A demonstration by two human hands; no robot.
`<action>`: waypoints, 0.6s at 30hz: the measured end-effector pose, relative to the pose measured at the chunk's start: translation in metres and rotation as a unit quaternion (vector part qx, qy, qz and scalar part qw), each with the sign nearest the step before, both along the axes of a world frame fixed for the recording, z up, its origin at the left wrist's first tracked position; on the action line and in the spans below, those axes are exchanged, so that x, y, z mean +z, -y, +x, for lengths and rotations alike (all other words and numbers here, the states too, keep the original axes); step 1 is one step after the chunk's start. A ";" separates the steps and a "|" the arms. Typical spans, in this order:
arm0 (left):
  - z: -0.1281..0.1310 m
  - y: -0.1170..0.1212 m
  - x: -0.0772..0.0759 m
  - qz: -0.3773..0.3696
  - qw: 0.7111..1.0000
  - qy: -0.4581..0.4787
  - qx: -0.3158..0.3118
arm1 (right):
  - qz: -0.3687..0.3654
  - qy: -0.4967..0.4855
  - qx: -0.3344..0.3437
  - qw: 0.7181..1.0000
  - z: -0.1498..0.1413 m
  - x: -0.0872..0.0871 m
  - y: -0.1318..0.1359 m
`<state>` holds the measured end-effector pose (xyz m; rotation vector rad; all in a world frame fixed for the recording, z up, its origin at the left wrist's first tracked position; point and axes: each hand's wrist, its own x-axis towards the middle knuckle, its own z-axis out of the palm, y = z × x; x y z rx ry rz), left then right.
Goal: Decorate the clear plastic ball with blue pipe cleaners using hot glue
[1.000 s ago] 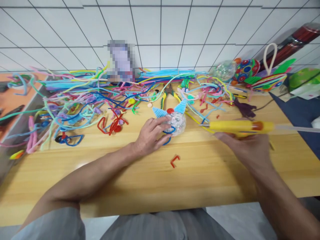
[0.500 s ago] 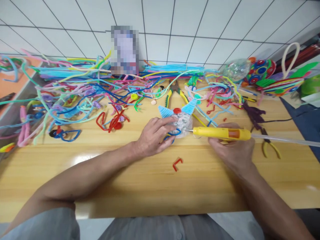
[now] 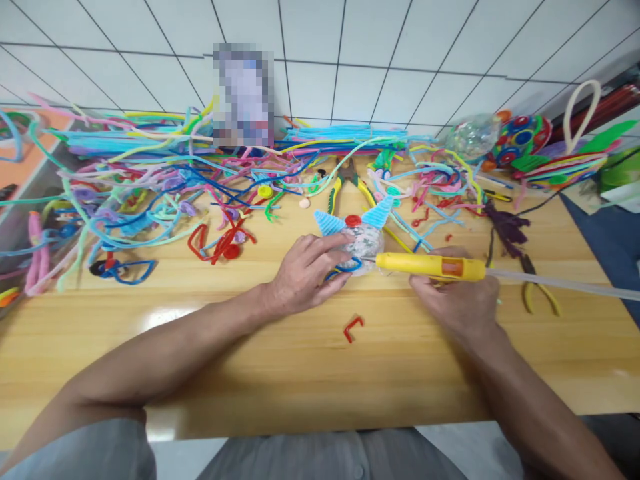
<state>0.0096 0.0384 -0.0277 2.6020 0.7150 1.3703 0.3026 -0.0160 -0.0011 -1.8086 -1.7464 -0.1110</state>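
Note:
My left hand [image 3: 313, 273] is closed on a clear ball [image 3: 367, 241], its fingers over the ball's left side. Two light-blue pointed ears [image 3: 377, 212] of ridged pipe cleaner and a red button [image 3: 353, 221] sit on the ball's far side. Blue pipe cleaner loops [image 3: 350, 265] show by the left fingertips. In my right hand [image 3: 457, 297] is a yellow glue gun [image 3: 430, 265] with a clear glue stick [image 3: 560, 283] out of its back. The nozzle points left and is at the ball, near the blue loop; whether it touches cannot be made out.
A bent red pipe cleaner piece [image 3: 353, 329] lies on the wooden table [image 3: 240, 387] before me. Green-yellow pliers [image 3: 347, 180] lie behind the ball, small yellow-handled pliers [image 3: 537, 293] at right. Tangled pipe cleaners [image 3: 165, 180] spread along the wall; decorated balls [image 3: 523, 139] stand back right.
The glue gun has moved slightly left, its nozzle closer in to the ball and blue loop. My left hand keeps its hold. The view has shifted a little.

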 end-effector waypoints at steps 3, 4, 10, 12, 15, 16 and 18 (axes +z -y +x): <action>0.001 -0.001 0.000 0.015 1.000 0.004 0.002 | 0.004 0.023 -0.006 1.000 0.000 -0.001 -0.001; 0.001 -0.001 0.000 0.021 1.000 0.005 0.003 | 0.004 0.029 -0.008 1.000 0.000 -0.001 -0.001; 0.001 0.000 0.001 0.023 1.000 -0.005 0.016 | 0.019 0.035 -0.001 0.999 -0.001 0.000 -0.001; 0.000 0.000 0.001 0.024 1.000 -0.008 0.017 | 0.038 0.035 0.014 0.999 -0.001 0.000 0.000; 0.000 0.000 0.001 0.026 0.999 -0.010 0.016 | 0.054 0.038 0.033 0.997 -0.001 0.001 0.001; 0.000 0.000 0.001 0.025 1.000 -0.009 0.015 | 0.057 0.046 0.040 0.997 -0.001 0.001 0.001; 0.000 0.000 0.001 0.023 1.000 -0.007 0.014 | 0.051 0.061 0.048 0.996 -0.002 0.002 0.002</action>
